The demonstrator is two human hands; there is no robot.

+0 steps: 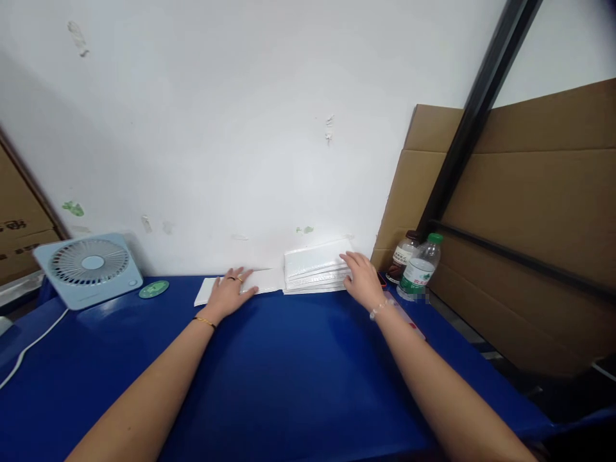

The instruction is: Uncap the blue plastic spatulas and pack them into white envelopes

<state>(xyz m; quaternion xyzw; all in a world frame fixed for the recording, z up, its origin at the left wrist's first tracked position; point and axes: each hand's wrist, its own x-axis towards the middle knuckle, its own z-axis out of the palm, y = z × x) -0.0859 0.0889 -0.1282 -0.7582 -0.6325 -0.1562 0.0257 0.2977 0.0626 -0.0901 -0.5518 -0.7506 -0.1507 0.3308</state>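
Observation:
My left hand [228, 294] rests with spread fingers on a flat row of white sheets [267, 280] at the back of the blue table. At the right end of that row lies a stack of white, shiny, flat packets [315, 263], its top one tilted up towards the wall. My right hand [362, 277] is at the right side of the stack, fingers apart and fingertips at the top packet's edge. Whether those fingertips press on the packet or only hover by it, I cannot tell.
A light blue fan [91, 264] with a white cable and a green disc [154, 289] are on the left. Two bottles, one green-capped [419, 269] and one brown-capped [400, 256], stand at the right beside cardboard [529, 256]. A pinkish flat object [409, 317] lies under my right forearm.

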